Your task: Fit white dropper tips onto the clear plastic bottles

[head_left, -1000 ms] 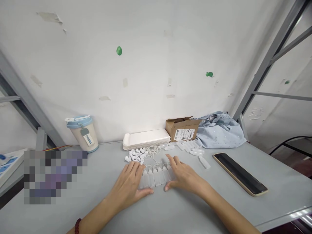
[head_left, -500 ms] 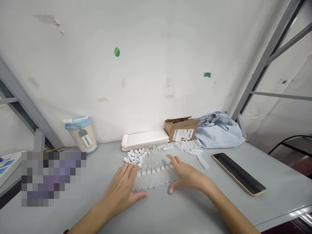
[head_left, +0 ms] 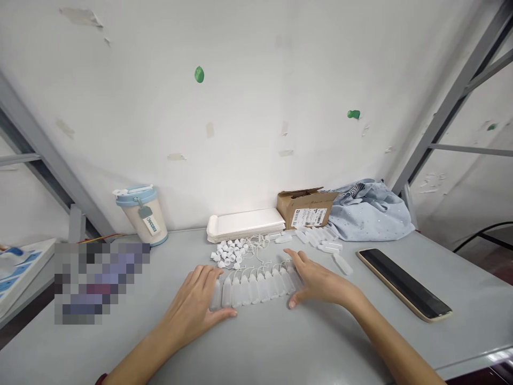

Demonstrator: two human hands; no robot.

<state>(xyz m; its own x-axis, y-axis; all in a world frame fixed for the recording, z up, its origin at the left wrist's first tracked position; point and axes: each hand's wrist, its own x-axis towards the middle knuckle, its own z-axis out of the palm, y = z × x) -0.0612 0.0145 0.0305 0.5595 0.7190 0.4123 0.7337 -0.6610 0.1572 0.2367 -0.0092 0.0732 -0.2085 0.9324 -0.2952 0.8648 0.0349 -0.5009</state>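
Observation:
A row of small translucent plastic bottles (head_left: 256,289) lies side by side on the grey table, thin pale strings at their upper ends. My left hand (head_left: 195,299) rests at the row's left end, thumb spread from the fingers, beside the end bottles. At the right end, my right hand (head_left: 318,280) is also open, its fingers and thumb on either side of the last bottles. Whether either palm presses on the row is hidden. Just behind lie a heap of white caps (head_left: 229,253) and a tangle of pale string loops (head_left: 258,243).
Behind are a stack of white trays (head_left: 246,223), an open cardboard box (head_left: 306,209) and a blue cloth (head_left: 372,214). More loose bottles (head_left: 320,235) lie before the box. A phone (head_left: 404,283) is at right, a lidded cup (head_left: 144,216) at left.
My hands have moved slightly apart, and more of the bottle row shows between them. The whole view has shifted a little.

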